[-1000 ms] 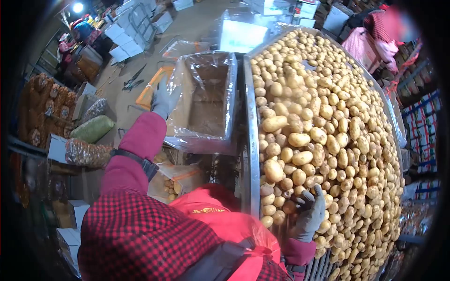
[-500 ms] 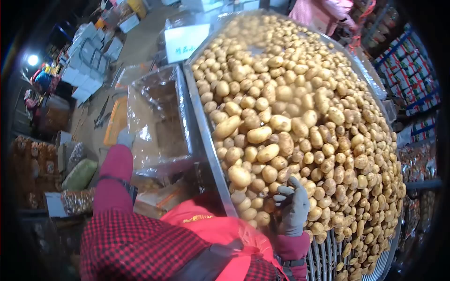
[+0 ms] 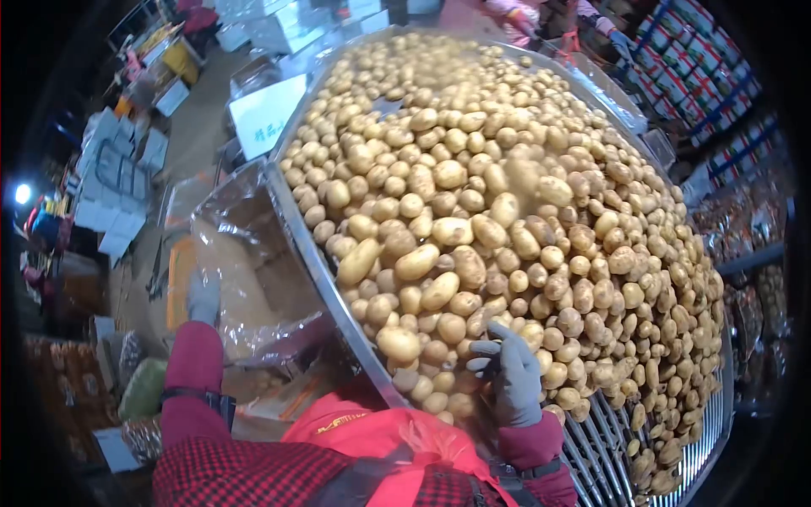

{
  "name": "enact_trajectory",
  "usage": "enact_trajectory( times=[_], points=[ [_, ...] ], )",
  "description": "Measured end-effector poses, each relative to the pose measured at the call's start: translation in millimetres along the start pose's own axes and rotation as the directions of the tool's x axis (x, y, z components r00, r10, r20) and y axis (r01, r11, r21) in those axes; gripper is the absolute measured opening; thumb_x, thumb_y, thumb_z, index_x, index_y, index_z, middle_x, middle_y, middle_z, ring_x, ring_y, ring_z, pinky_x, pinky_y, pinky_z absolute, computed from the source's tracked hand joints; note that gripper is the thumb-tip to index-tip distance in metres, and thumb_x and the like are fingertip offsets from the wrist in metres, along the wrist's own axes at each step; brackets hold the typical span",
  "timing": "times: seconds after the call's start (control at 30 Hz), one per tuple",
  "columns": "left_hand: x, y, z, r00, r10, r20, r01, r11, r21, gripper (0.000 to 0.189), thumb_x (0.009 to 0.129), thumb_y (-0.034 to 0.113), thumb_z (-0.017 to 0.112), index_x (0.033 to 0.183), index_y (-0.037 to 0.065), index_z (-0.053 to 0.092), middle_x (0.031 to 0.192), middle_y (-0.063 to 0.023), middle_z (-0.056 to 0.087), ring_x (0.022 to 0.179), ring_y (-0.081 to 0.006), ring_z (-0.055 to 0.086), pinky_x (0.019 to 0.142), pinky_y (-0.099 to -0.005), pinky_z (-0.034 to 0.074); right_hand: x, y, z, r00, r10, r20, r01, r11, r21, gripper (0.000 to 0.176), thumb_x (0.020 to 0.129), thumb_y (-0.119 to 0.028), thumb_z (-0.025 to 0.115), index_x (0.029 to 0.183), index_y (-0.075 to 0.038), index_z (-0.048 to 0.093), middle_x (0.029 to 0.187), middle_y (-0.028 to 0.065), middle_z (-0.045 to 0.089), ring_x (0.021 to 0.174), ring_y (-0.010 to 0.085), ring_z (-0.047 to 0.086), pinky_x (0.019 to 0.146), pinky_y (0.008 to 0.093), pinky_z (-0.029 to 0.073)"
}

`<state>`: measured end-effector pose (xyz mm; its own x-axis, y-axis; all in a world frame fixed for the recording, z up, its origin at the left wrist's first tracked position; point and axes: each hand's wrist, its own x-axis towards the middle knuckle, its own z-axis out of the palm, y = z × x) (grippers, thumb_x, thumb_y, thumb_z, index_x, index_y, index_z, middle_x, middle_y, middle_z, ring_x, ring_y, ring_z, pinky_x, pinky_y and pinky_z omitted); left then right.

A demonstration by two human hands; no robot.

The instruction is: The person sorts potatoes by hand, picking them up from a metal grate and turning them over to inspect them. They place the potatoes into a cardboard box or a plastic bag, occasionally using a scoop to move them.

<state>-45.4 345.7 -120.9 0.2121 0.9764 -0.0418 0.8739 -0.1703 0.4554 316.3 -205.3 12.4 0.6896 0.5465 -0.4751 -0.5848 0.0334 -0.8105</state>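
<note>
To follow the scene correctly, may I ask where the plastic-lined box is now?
In the head view, the box is left of centre, beside the potato table, with the left hand at its left edge.

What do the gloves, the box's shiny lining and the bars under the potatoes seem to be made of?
Gloves: probably knitted fabric, possibly coated; they look matte grey and close-fitting. Lining: likely clear plastic film, being glossy, creased and see-through. Bars: apparently bare metal, judging by their silvery glint.

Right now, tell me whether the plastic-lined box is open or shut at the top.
Open: no lid covers the plastic-lined box, and its brown inside shows from above.
</note>
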Motion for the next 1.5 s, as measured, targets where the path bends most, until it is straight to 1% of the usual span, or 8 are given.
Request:
enact_trajectory(
  times=[0.1,0.17,0.2,0.47,0.67,0.9,1.2,1.5],
  points=[
    [-10.3,142.0,-17.9,0.936,0.251,-0.246,-0.23,0.967,0.112,0.058,0.095,0.03,0.065,0.147,0.007,0.052,0.129,-0.0218,0.066,0.119,-0.0409,0.063,0.107,-0.0455,0.048,-2.5,-25.0,9.0,0.995,-0.079,-0.053,0.08,0.997,0.013,0.044,0.11,-0.026,0.051,0.145,0.0,0.053,0.113,0.0157,0.073,0.09,0.0161,0.07,0.078,0.0274,0.054],
    [-28.8,244.0,-8.8,0.655,0.72,-0.227,-0.733,0.679,0.037,0.057,0.094,0.027,0.067,0.144,0.004,0.053,0.135,-0.0208,0.062,0.126,-0.0401,0.059,0.109,-0.0457,0.046,9.1,-48.4,1.6,0.976,-0.213,-0.055,0.211,0.977,-0.045,0.042,0.109,-0.02,0.05,0.146,0.0,0.053,0.117,0.015,0.073,0.096,0.0155,0.068,0.083,0.027,0.054],
    [-37.4,296.4,2.3,0.718,0.695,-0.045,-0.69,0.702,-0.178,0.057,0.091,0.026,0.069,0.142,0.004,0.056,0.137,-0.0208,0.06,0.129,-0.0402,0.056,0.111,-0.0467,0.043,20.5,-55.7,-1.4,0.946,-0.316,-0.068,0.308,0.945,-0.107,0.041,0.109,-0.018,0.05,0.145,0.0,0.053,0.118,0.0146,0.072,0.096,0.0156,0.068,0.083,0.0272,0.054],
    [-94.3,605.2,159.8,-0.029,0.994,-0.101,-0.986,-0.045,-0.158,0.059,0.091,0.034,0.068,0.145,0.014,0.055,0.139,-0.0182,0.055,0.132,-0.036,0.049,0.111,-0.0577,0.033,80.7,-59.7,-8.2,0.855,-0.517,-0.036,0.379,0.672,-0.637,0.037,0.101,-0.011,0.06,0.136,0.001,0.065,0.106,0.0112,0.077,0.095,0.0121,0.071,0.085,0.0269,0.056],
    [-70.9,727.1,231.9,0.383,0.884,0.268,-0.919,0.394,0.016,0.055,0.091,0.055,0.055,0.132,0.02,0.066,0.137,-0.0106,0.059,0.129,-0.0311,0.055,0.108,-0.0542,0.038,83.8,-69.9,-8.8,0.903,-0.422,-0.079,0.286,0.727,-0.624,0.039,0.1,-0.01,0.06,0.137,0.002,0.063,0.11,0.0177,0.077,0.102,0.0201,0.074,0.09,0.0303,0.057],
    [3.7,675.9,231.1,0.16,0.971,0.18,-0.959,0.196,-0.204,0.047,0.093,0.051,0.057,0.103,0.008,0.074,0.106,-0.0143,0.07,0.113,-0.032,0.062,0.098,-0.0458,0.048,84.5,-73.7,-6.7,0.918,-0.386,-0.092,0.229,0.705,-0.671,0.042,0.1,-0.015,0.06,0.138,0.003,0.062,0.113,0.0188,0.077,0.104,0.0227,0.075,0.091,0.0326,0.057],
    [32.7,595.1,163.4,0.256,0.832,0.492,-0.964,0.259,0.062,0.048,0.088,0.044,0.066,0.134,0.029,0.063,0.125,-0.0128,0.065,0.12,-0.0342,0.06,0.1,-0.0494,0.047,83.9,-69.5,-11.8,0.907,-0.415,-0.073,0.274,0.711,-0.647,0.042,0.097,-0.013,0.063,0.136,0.002,0.064,0.111,0.0185,0.077,0.103,0.0214,0.075,0.091,0.0319,0.057],
    [10.4,608.0,168.3,0.268,0.857,0.441,-0.963,0.251,0.098,0.047,0.078,0.036,0.077,0.12,0.017,0.067,0.114,-0.0157,0.068,0.106,-0.0357,0.066,0.093,-0.0456,0.05,73.8,-65.1,-14.6,0.931,-0.352,-0.095,0.322,0.917,-0.235,0.047,0.102,-0.012,0.056,0.147,0.002,0.052,0.121,0.0195,0.071,0.107,0.0268,0.072,0.09,0.0346,0.059]
  ],
)
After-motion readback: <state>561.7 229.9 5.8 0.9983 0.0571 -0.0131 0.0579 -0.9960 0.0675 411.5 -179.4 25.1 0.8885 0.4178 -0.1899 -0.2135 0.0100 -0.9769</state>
